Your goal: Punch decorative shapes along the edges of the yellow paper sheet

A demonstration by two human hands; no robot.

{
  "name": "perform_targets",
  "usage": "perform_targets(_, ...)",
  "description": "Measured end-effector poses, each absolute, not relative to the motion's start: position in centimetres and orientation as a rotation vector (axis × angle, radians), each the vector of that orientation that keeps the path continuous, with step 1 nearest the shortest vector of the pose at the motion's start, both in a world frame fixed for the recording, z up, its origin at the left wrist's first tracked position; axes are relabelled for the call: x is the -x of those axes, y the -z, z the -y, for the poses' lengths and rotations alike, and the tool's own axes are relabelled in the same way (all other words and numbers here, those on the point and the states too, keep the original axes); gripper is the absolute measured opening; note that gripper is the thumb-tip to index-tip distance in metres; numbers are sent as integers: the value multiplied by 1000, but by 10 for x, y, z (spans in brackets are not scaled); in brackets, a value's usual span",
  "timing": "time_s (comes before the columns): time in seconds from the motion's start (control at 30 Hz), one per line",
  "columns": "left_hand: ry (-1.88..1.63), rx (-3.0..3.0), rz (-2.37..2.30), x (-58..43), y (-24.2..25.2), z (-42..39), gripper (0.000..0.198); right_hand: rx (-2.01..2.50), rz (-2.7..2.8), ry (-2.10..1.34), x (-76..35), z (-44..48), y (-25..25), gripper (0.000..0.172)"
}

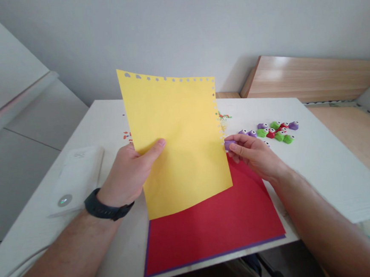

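Observation:
My left hand (136,166) grips a sheet of yellow paper (180,121) by its left side, thumb on the front face, and holds it up off the table. Small shapes such as hearts and stars are punched along its top edge and down part of its right edge. My right hand (250,150) closes around a small purple craft punch (229,145) at the sheet's right edge, below the row of holes. Beneath lie sheets of red paper (218,230) and purple paper (213,259), stacked near the table's front edge.
Several green, red and purple punches with eyes (279,133) stand at the right on the white table (322,179). Small red cutouts (127,136) lie behind my left hand, and other coloured bits (224,117) lie beyond the sheet. A white device (75,177) rests at the left.

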State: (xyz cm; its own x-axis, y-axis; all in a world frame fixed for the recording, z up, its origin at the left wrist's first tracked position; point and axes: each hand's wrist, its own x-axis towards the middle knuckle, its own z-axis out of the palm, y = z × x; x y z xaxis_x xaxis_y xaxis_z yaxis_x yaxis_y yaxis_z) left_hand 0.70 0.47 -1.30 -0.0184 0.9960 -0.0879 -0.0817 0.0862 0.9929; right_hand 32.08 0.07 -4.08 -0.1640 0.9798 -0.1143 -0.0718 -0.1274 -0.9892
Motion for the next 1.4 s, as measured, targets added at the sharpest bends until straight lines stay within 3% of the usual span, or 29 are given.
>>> perform_targets(0.4, -1186, -1083, -1220, -8, 11, -3, 66, 1169, 1186, -1466, -319, 1, 37, 34)
perform_targets(1.4, -1182, -1092, -1255, -9, 9, -4, 59, 1194, 1161, -1445, -317, 1, 33, 33)
